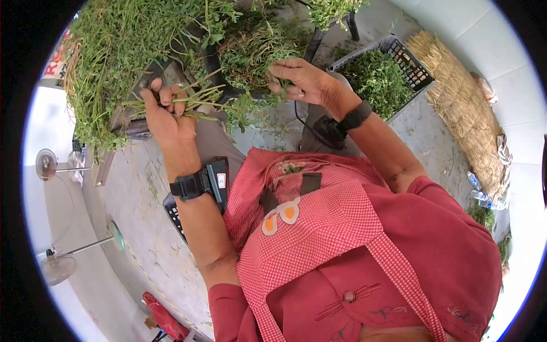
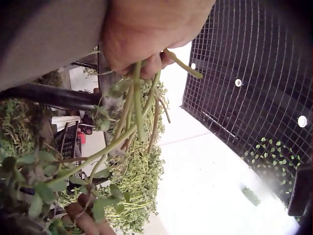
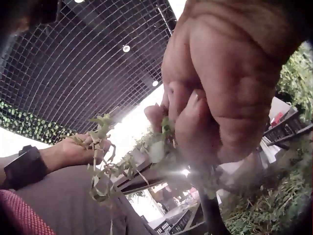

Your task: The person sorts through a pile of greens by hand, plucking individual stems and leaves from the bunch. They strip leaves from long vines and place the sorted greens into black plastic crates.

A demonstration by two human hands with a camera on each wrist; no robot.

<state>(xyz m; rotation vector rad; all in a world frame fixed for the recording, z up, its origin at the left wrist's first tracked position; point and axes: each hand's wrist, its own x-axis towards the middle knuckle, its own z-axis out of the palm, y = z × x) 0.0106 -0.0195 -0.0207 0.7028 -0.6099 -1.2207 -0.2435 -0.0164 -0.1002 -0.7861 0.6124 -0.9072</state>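
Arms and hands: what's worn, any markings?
Red sleeves end above the elbows. Left hand and right hand are gloveless. Each wrist wears a black strap with a dark box; the left box bears a white sticker.

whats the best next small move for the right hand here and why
Probably drop the green leaves onto the heap of greens: the right hand pinches them close beside it, while the left hand grips a bunch of leafy stems.

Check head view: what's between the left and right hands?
Green stems held in the left hand, then leaves nearer the right hand; the head view shows it.
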